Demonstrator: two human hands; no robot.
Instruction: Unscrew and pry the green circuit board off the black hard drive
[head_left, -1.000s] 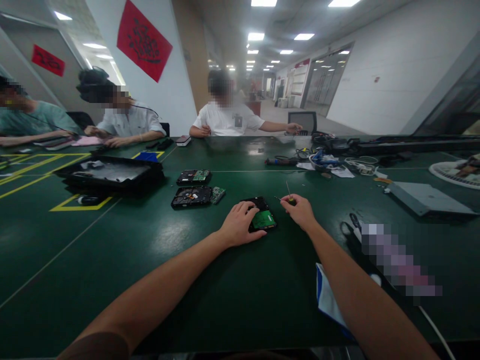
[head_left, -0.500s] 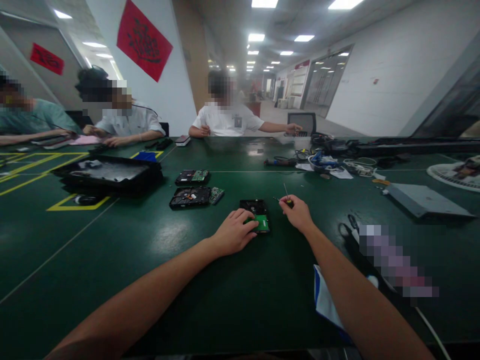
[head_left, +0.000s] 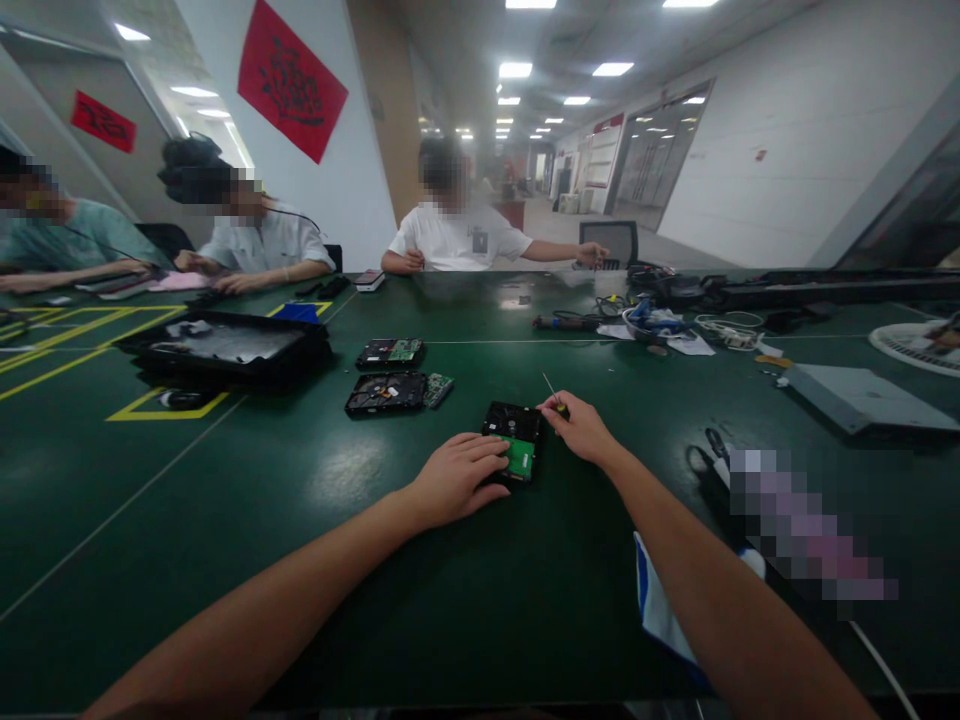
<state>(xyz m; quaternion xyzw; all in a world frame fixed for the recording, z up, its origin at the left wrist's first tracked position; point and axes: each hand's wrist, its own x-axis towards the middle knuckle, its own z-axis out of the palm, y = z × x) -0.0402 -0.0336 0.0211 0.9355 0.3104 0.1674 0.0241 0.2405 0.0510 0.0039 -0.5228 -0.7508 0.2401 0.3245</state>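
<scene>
Flat on the green table lies a hard drive [head_left: 513, 416] with a green circuit board [head_left: 520, 458]. My left hand [head_left: 459, 480] rests on its left side, fingers stretched over the board's edge and the thumb apart near the lower corner. Close to the drive's upper right corner, my right hand [head_left: 583, 428] is closed around a small screwdriver [head_left: 562, 409], whose thin shaft points up and to the left. The fingertips meet at the drive's edge; whether they pinch something small there I cannot make out.
Two more hard drives [head_left: 385, 392] and a loose circuit board [head_left: 438, 390] lie ahead to the left, near a black tray [head_left: 247, 342]. Cables [head_left: 651, 318], a grey metal box [head_left: 870, 398] and a white-blue cloth [head_left: 664, 600] are on the right. Several people sit across the table.
My right hand has moved left with the screwdriver, up to the drive's corner. The left hand's fingers have straightened and shifted slightly, and more of the drive shows. The camera view has shifted slightly.
</scene>
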